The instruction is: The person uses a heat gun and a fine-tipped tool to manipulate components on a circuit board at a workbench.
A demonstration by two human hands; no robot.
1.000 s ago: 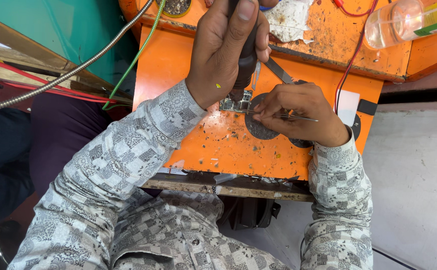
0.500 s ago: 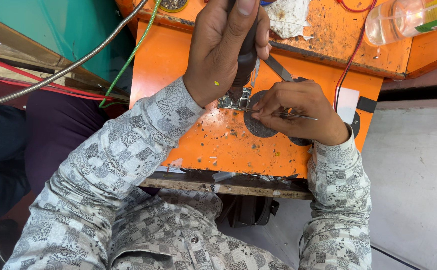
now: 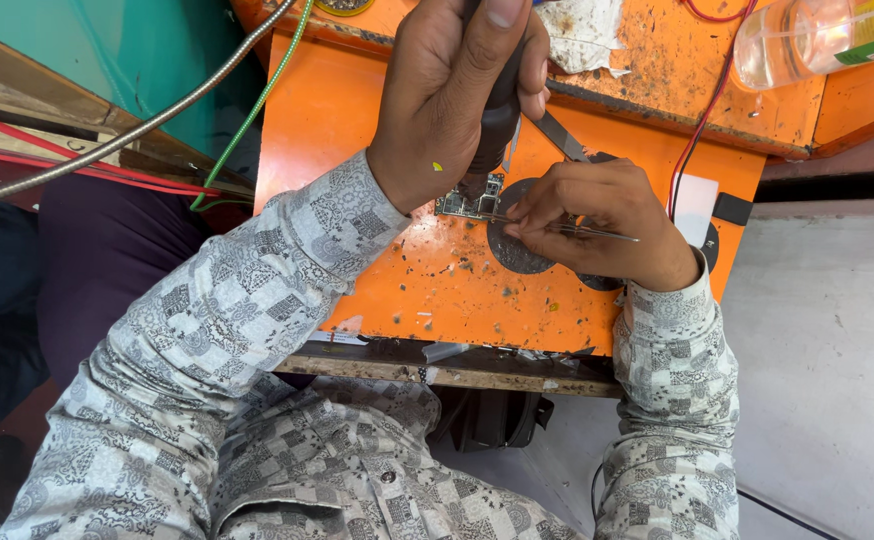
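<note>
At the far left we saw a flexible metal hose (image 3: 107, 145) and a green cable (image 3: 257, 110) running up past the edge of the orange table (image 3: 397, 290). Moving right, the left hand (image 3: 447, 95) was wrapped in a fist around a dark tool handle (image 3: 497, 115), its fingers (image 3: 497, 45) curled tight and the thumb laid along the top, with the tool pointing down at a small circuit board (image 3: 467, 203). That board lay flat on the table, just below the left hand and touching the edge of a dark round pad (image 3: 517, 250). Next came the right hand (image 3: 607, 220), resting over the pad, its fingers pressed together to pinch thin metal tweezers (image 3: 597, 232) whose tips reached left to the board. Further right, a red wire (image 3: 702, 110) ran down the table, beside a white patch (image 3: 695, 205). At the top right lay a clear plastic bottle (image 3: 807, 35) on its side, and a crumpled white cloth (image 3: 582, 30) sat left of it.
</note>
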